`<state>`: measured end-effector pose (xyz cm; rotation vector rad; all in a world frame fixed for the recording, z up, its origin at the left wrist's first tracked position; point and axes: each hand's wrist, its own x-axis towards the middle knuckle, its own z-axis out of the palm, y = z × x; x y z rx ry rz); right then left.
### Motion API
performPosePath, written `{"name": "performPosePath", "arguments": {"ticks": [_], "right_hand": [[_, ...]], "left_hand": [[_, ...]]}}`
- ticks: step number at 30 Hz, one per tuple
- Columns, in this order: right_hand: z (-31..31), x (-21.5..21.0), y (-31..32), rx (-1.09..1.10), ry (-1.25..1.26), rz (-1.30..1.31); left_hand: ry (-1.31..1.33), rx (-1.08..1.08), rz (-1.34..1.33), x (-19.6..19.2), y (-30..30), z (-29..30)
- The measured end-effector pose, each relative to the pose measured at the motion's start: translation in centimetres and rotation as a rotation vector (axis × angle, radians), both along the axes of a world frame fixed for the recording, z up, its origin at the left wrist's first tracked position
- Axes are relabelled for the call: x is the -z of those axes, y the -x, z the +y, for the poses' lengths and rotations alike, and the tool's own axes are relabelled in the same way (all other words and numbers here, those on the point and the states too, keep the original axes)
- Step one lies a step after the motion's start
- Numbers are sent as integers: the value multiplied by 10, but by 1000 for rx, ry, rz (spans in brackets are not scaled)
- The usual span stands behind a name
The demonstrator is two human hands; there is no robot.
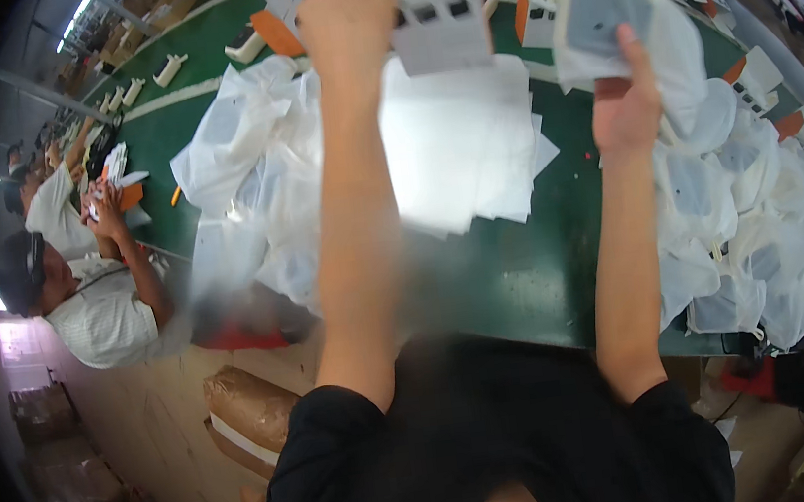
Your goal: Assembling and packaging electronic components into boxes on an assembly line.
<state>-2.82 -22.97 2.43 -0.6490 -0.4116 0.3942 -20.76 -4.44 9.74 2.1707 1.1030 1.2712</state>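
Both arms are stretched out over the green surface [524, 277], each hand lifting its own item clear of the heaps below, probably so the two can be brought together without snagging on the loose bags.

The left hand [345, 14] grips a white cardboard insert [439, 14] by its left edge; the fingers are wrapped around that edge, with the card's row of small dark slots turned toward the camera. The card hangs above the far middle of the surface.

The right hand [625, 102] holds up a white padded pouch [629, 22] with a grey device showing through it. The thumb lies against the pouch's lower face and the other fingers are hidden behind it, so it looks pinched from below, over the far right part of the surface.

A stack of flat white bags [459, 145] lies in the middle of the surface, with crumpled ones to its left. A heap of filled pouches [745, 212] runs along the right edge, within reach. Orange-and-white boxes [533, 8] sit along the far edge. Another person [96, 306] works at the left edge.
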Motion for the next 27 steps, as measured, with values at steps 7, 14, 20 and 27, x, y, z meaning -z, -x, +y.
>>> {"name": "performPosePath", "arguments": {"ticks": [7,14,20,27], "right_hand": [[-61,-31,25,-39,13,-197],[-114,-19,68,170,534,-1116],[-115,-33,60,195,790,-1526],[-113,-33,58,6,961,-1788]], "left_hand": [[101,169,-103,79,29,-130],[222,304,-102,110,25,-160],[236,428,-336,122,24,-152],[608,697,-463,127,34,-144]]}}
